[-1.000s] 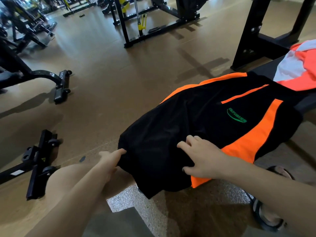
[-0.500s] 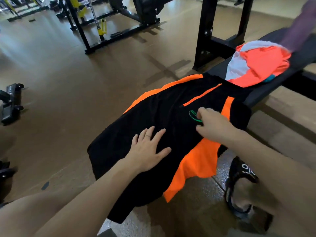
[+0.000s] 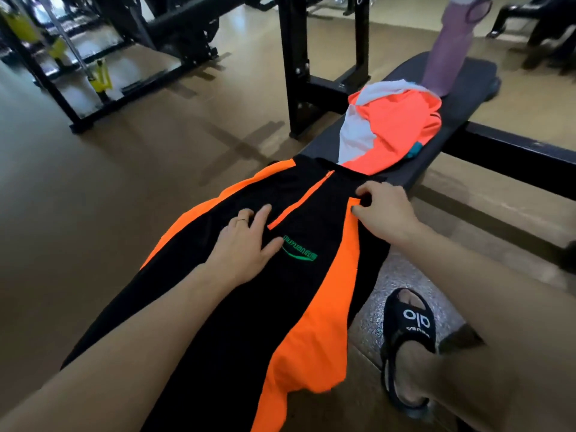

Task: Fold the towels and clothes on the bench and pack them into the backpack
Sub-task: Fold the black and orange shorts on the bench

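Note:
A black garment with orange panels and a green logo lies spread along the near end of the black bench. My left hand presses flat on it, fingers straight, just left of the orange zip. My right hand pinches the garment's right edge near the waistband with curled fingers. Beyond it a coral and white garment sits bunched on the bench. No backpack is in view.
A purple bottle stands at the bench's far end. My sandalled foot rests on the floor right of the bench. Black rack uprights stand behind the bench, more gym frames at far left.
Both hands have slid farther up the black garment toward the waistband. The right hand went from the logo to the right edge and now pinches it. The view turned right, showing the bottle.

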Tool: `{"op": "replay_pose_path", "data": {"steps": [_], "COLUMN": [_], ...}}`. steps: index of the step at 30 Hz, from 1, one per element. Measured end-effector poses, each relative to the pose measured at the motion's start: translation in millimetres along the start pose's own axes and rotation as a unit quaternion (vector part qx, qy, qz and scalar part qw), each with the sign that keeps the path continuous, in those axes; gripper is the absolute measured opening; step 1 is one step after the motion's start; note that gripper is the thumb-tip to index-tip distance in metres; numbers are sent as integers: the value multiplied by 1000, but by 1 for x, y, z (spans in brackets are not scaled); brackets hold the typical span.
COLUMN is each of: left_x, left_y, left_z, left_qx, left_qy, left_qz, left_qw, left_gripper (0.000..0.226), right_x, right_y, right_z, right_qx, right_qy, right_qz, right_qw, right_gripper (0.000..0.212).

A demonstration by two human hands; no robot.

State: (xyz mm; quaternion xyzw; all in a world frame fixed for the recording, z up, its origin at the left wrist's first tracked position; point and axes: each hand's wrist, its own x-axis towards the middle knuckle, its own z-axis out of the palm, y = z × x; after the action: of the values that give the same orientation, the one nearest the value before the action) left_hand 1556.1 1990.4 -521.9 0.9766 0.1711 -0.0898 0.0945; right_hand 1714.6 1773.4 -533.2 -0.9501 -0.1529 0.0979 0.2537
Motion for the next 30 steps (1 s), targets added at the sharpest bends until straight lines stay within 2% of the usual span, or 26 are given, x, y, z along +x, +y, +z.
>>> {"op": "replay_pose_path", "data": {"steps": [2,4,8,10,12,13,16,18,20,21,23,25,28,30], "left_x": [37,76,148,175,191,196,205,210,212,213,213,209,195,176], "left_y": [1,6,19,22,25,27,30,27,22,20,18,23,43,64], "left_z": [-12,-22,-39,-48,-55,-59,-77,-87,-88,-83,-66,-49,-31,-19], "left_qx": [-22,-21,-18,-23,-18,-7,21,0,20,57,129,91,53,43], "left_qy": [32,44,19,-27,-93,-118,-108,-37,19,16,-28,-33,92,152], "left_qz": [1,16,12,13,28,47,101,140,157,146,60,-6,11,47], "left_qw": [999,999,1000,999,995,992,989,989,987,987,989,995,994,986], "left_gripper": [74,73,72,53,17,11,16,27,19,9,48,65,64,65], "right_x": [9,14,20,21,24,25,29,33,37,38,38,38,41,41], "right_y": [-2,-3,4,11,16,17,17,17,22,24,28,30,34,37], "right_z": [-7,-13,-19,-22,-26,-28,-36,-39,-38,-37,-34,-34,-36,-36], "right_qx": [51,93,96,88,105,118,148,142,122,108,63,36,94,146], "right_qy": [16,14,-3,-16,-24,-29,-31,-6,-13,-40,-106,-113,-65,-63], "right_qz": [-2,6,-17,-36,-44,-45,-64,-86,-84,-64,-10,24,54,90], "right_qw": [999,996,995,995,993,991,986,986,989,991,992,993,992,983], "right_gripper": [39,45,57,60,61,62,65,62,60,63,82,99,105,109]}}
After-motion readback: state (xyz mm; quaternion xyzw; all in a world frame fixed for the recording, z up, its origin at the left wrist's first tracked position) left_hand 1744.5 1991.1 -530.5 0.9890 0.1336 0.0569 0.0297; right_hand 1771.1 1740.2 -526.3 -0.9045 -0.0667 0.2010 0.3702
